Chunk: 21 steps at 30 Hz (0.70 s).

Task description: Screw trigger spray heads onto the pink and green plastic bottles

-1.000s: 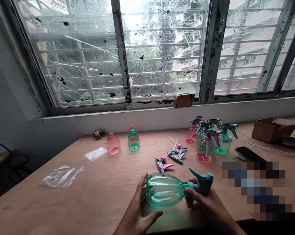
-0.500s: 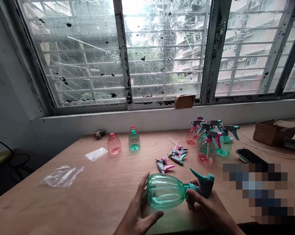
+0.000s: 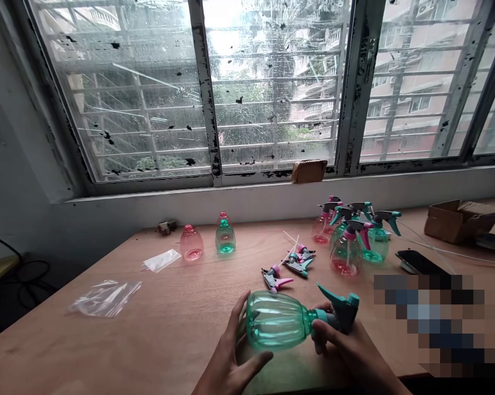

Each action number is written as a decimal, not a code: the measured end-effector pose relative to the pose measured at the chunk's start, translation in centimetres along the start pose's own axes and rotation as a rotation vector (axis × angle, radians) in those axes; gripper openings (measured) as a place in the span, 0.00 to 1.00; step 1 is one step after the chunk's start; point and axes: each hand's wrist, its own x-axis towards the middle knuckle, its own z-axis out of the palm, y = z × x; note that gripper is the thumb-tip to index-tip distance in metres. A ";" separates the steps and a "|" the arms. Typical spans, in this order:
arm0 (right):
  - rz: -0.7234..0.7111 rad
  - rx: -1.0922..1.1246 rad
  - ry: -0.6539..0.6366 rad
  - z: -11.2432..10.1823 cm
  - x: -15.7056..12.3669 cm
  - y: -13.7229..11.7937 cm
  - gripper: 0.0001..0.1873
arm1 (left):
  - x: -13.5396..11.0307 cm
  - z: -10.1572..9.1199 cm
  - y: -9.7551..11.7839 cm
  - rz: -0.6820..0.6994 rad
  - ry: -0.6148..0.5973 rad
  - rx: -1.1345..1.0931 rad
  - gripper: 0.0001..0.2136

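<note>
A clear green spray bottle (image 3: 278, 321) lies sideways in the air over the near edge of the table, its teal and grey trigger head (image 3: 341, 310) pointing right. My left hand (image 3: 233, 351) cups the bottle's base, fingers partly hidden behind it and the thumb below. At the neck, my right hand (image 3: 337, 340) pinches the teal collar between thumb and fingers. Just beyond the bottle lie several loose spray heads: one with a pink trigger (image 3: 275, 278), one with a teal trigger (image 3: 299, 266), some with white tubes.
Headless bottles, a red one (image 3: 192, 244) and a green one (image 3: 225, 238) with another red behind, stand at the back left. Several bottles with heads (image 3: 346, 255) stand back right, near a phone (image 3: 423, 264) and cardboard box (image 3: 455, 222). Plastic bags (image 3: 105, 298) lie left. A blurred patch covers the right front.
Almost nothing differs. Both hands keep their places on the green spray bottle, which has shifted only very slightly.
</note>
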 end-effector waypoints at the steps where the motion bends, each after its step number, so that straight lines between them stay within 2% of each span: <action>1: -0.002 0.004 0.001 0.0 0.0 0.0 0.20 | 0.0 0.0 -0.1 0.007 0.002 0.011 0.43; 5: -0.003 -0.002 -0.005 0.0 -0.1 0.0 0.20 | -0.2 0.1 0.2 -0.032 0.036 -0.016 0.45; 9: 0.021 -0.025 -0.005 0.0 -0.1 -0.1 0.21 | -0.4 0.1 1.1 -0.090 0.053 -0.010 0.41; 21: 0.030 -0.013 0.017 0.2 -0.2 -0.2 0.22 | -0.3 0.3 1.8 -0.058 0.040 0.098 0.33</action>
